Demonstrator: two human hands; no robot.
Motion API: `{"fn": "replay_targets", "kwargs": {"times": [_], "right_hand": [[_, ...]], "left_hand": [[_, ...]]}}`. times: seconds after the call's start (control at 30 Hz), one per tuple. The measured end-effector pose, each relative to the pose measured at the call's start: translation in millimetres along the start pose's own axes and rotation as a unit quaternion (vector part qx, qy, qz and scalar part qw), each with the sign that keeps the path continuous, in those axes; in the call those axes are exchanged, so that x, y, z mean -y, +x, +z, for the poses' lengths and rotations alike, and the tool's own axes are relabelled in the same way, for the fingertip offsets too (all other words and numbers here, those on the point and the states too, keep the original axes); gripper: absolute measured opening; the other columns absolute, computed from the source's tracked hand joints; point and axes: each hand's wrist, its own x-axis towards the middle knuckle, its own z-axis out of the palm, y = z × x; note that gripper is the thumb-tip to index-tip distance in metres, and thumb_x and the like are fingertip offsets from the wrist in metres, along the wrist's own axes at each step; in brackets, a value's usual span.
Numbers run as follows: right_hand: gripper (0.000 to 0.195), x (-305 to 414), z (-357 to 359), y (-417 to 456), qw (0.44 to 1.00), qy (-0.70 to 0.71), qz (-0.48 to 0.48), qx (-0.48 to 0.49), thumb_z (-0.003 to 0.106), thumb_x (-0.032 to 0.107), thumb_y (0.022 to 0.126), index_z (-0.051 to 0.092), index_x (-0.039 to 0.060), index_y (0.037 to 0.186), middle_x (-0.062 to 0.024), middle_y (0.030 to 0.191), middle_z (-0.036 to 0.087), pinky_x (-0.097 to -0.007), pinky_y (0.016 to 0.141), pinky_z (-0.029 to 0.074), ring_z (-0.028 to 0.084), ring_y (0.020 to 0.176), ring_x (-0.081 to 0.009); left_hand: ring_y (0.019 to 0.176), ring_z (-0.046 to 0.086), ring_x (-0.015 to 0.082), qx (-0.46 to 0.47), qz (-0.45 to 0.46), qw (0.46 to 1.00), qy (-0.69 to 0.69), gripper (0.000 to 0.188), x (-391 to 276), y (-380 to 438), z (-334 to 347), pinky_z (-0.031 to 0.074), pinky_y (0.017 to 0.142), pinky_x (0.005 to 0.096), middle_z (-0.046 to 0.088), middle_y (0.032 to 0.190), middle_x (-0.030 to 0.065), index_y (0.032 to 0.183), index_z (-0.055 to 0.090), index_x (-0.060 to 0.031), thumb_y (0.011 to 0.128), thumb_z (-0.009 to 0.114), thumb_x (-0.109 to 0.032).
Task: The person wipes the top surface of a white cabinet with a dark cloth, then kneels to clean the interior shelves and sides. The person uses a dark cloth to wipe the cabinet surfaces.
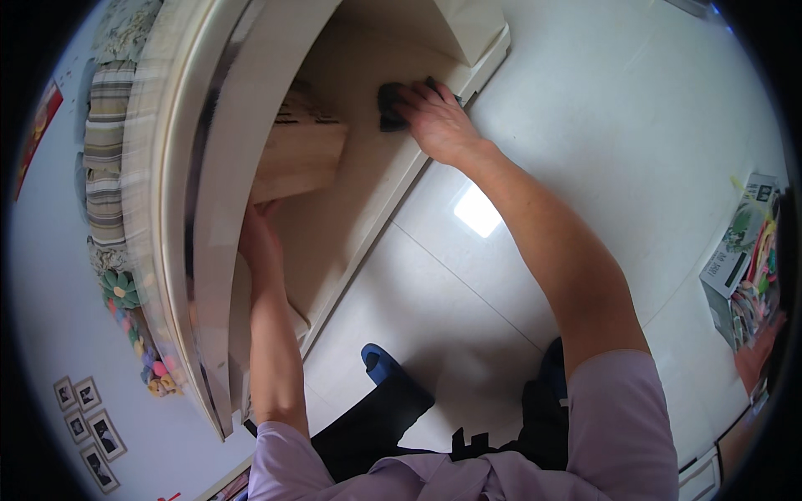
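Observation:
My right hand (438, 125) presses a dark cloth (391, 106) onto the bottom board of a cream cabinet (369, 181), near its front edge. Inside the same compartment stands a light wooden box (304, 156) with dark writing on its top. My left hand (260, 232) reaches in under the cabinet top and is at the box's near lower end; its fingers are partly hidden, so whether they grip the box cannot be told.
The cabinet's top edge (207, 188) overhangs the compartment at the left, with striped cushions (103, 144) beyond it. Pale floor tiles (438, 275) lie below. At the far right sits an open carton (730, 263) of colourful items.

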Motion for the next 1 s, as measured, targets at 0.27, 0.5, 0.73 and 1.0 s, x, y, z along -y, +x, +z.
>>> {"fn": "replay_targets", "kwargs": {"times": [0.27,0.5,0.73,1.0], "right_hand": [[0.038,13.2,-49.5,-3.4,0.997,0.054,0.019,-0.052,0.059,0.019,0.088,0.063,0.0132,0.126,-0.0081,0.139,0.052,-0.0439,0.11,0.032,0.045,0.129,-0.0271],[0.052,86.6,-150.3,23.5,0.897,0.386,0.163,0.14,0.057,0.051,0.093,0.067,0.0013,0.103,-0.0088,0.084,0.066,-0.032,0.072,0.05,0.062,0.074,-0.0174],[0.063,114.1,-160.8,47.0,0.906,0.262,0.199,0.267,0.06,0.06,0.084,0.065,-0.0021,0.084,-0.012,0.075,0.065,-0.0328,0.064,0.051,0.063,0.061,-0.0163],[0.032,119.2,-155.6,3.1,0.97,0.152,0.057,0.179,0.055,0.03,0.086,0.065,0.0005,0.087,-0.021,0.086,0.067,-0.0471,0.073,0.051,0.063,0.083,-0.0443]], "left_hand": [[0.104,0.062,0.0213,0.05,-0.001,0.993,0.105,0.044,-13.0,-91.6,-24.9,0.057,0.086,0.037,0.06,0.119,0.0136,0.127,0.053,0.0047,0.101,0.056,-0.03],[0.096,0.061,0.0147,0.164,0.135,0.948,0.238,0.043,-19.3,-141.6,-37.9,0.052,0.084,0.0286,0.066,0.111,0.0101,0.135,0.048,0.0043,0.101,0.057,-0.019],[0.088,0.068,0.0357,0.233,0.208,0.897,0.312,0.047,-30.8,-170.6,-49.5,0.054,0.075,0.0387,0.065,0.104,0.0249,0.133,0.048,0.0067,0.093,0.065,-0.009],[0.088,0.065,0.0398,0.307,0.28,0.854,0.314,0.045,-53.3,-198.4,-69.2,0.053,0.076,0.0406,0.064,0.102,0.0243,0.128,0.049,0.0074,0.088,0.067,-0.002]]}}
